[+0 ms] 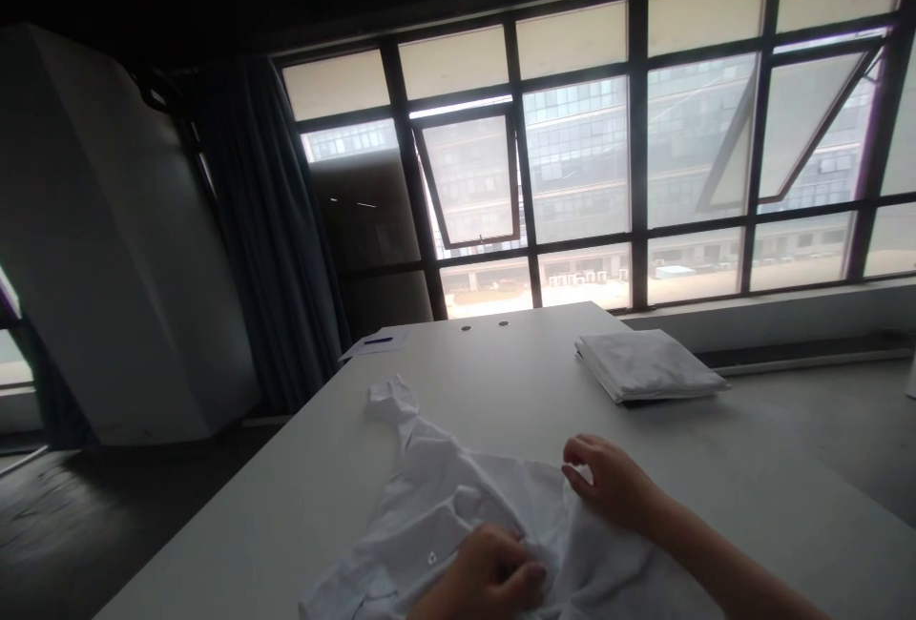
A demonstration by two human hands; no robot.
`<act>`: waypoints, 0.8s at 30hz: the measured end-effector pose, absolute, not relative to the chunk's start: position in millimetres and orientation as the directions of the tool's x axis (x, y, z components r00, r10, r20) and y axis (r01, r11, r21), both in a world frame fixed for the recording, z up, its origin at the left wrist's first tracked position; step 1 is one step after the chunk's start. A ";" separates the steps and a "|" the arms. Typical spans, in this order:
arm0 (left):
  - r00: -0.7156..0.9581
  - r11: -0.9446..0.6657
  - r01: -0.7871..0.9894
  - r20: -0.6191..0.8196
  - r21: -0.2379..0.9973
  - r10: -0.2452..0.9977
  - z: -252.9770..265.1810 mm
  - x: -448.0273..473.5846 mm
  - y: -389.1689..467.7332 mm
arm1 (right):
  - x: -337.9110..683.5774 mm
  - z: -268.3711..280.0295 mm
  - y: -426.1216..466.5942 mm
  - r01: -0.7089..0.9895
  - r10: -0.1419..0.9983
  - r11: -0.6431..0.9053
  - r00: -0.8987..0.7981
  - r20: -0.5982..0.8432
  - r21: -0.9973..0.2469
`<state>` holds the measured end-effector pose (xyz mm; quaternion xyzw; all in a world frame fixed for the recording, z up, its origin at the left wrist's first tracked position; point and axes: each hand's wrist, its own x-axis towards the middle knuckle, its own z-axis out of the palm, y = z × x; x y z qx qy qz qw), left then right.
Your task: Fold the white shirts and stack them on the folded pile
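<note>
A crumpled white shirt (436, 477) lies across the near part of the white table, one sleeve stretched away toward the upper left. My left hand (487, 570) is low in the view, with its fingers curled into the middle of the cloth. To its right, my right hand (608, 482) pinches an edge of the same shirt between thumb and fingers and lifts it slightly. A small dark-and-white mark shows on the fabric left of my left hand. The shirt's nearest part runs out of the frame at the bottom.
Folded white cloth (651, 364) lies in a flat pile at the table's right side. A paper with a dark pen (378, 341) rests at the far left corner of the table (493, 391). Beyond stand a dark curtain (264, 229) and windows, two panes tilted open.
</note>
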<state>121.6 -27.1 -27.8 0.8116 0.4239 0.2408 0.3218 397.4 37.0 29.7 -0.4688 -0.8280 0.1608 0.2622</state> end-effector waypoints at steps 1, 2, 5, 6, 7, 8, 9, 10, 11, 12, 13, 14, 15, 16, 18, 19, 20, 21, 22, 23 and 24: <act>0.509 -0.447 0.564 0.134 0.694 0.850 -30.8 122.9 -25.9 | 401.8 24.9 40.8 0.714 0.846 0.534 -0.441 0.301 -0.453; 0.501 -0.475 0.602 0.160 0.642 0.851 -32.7 124.3 -24.6 | 406.2 20.2 43.2 0.718 0.837 0.547 -0.467 0.284 -0.432; 0.550 -0.602 0.685 0.250 0.411 0.797 -32.4 128.0 -21.4 | 417.8 11.7 45.4 0.697 0.864 0.475 -0.486 0.132 -0.538; 0.580 -0.637 0.697 0.262 0.329 0.771 -30.9 128.4 -20.7 | 420.8 11.6 45.8 0.689 0.872 0.426 -0.485 0.063 -0.587; 0.602 -0.657 0.707 0.264 0.263 0.754 -29.0 128.2 -20.0 | 423.5 13.1 46.5 0.681 0.871 0.381 -0.492 -0.006 -0.625; 0.614 -0.662 0.716 0.253 0.221 0.748 -26.9 127.3 -19.5 | 426.1 15.8 47.5 0.678 0.861 0.338 -0.502 -0.075 -0.653; 0.617 -0.658 0.725 0.230 0.205 0.752 -24.8 125.6 -19.2 | 428.7 19.3 48.7 0.677 0.849 0.299 -0.511 -0.137 -0.672; 0.622 -0.653 0.730 0.200 0.203 0.757 -22.6 123.4 -18.9 | 431.6 23.2 50.1 0.676 0.836 0.267 -0.517 -0.183 -0.687; 0.633 -0.654 0.728 0.164 0.206 0.756 -20.5 120.9 -18.8 | 434.7 27.1 51.3 0.674 0.829 0.238 -0.516 -0.215 -0.699; 0.652 -0.662 0.720 0.126 0.207 0.748 -18.4 118.3 -18.7 | 438.0 30.5 52.3 0.673 0.830 0.204 -0.504 -0.239 -0.711; 0.670 -0.672 0.711 0.087 0.208 0.737 -16.3 115.8 -18.6 | 441.5 33.4 52.9 0.675 0.834 0.170 -0.487 -0.261 -0.718; 0.686 -0.679 0.703 0.052 0.210 0.726 -14.1 113.6 -18.5 | 444.8 35.5 53.1 0.682 0.836 0.146 -0.472 -0.279 -0.717; 0.698 -0.685 0.697 0.022 0.214 0.716 -12.0 111.8 -18.5 | 447.7 36.9 52.9 0.689 0.834 0.133 -0.466 -0.294 -0.713; 0.708 -0.690 0.689 -0.002 0.222 0.706 -9.9 110.3 -18.4 | 449.8 37.6 52.5 0.691 0.826 0.124 -0.469 -0.312 -0.712; 0.739 -0.712 0.661 -0.036 0.237 0.673 -7.1 108.0 -18.4 | 451.2 37.9 51.9 0.662 0.801 0.115 -0.503 -0.324 -0.741; 0.757 -0.729 0.641 -0.043 0.241 0.652 -6.5 107.0 -18.5 | 450.7 37.7 52.0 0.622 0.793 0.109 -0.525 -0.310 -0.776; 0.774 -0.745 0.622 -0.045 0.241 0.631 -6.7 106.2 -18.6 | 449.6 37.4 52.7 0.567 0.794 0.105 -0.542 -0.275 -0.817; 0.789 -0.760 0.604 -0.045 0.239 0.612 -7.5 105.6 -18.8 | 448.5 36.9 54.0 0.507 0.807 0.115 -0.549 -0.217 -0.854; 0.800 -0.772 0.590 -0.043 0.236 0.599 -8.8 105.3 -19.1 | 447.6 36.4 56.0 0.453 0.828 0.143 -0.542 -0.145 -0.880; 0.807 -0.780 0.581 -0.041 0.233 0.589 -10.3 105.4 -19.3 | 447.2 35.6 58.7 0.416 0.847 0.175 -0.526 -0.079 -0.893; 0.813 -0.786 0.573 -0.037 0.233 0.582 -11.8 105.9 -19.5 | 447.5 34.6 62.2 0.397 0.861 0.196 -0.507 -0.036 -0.897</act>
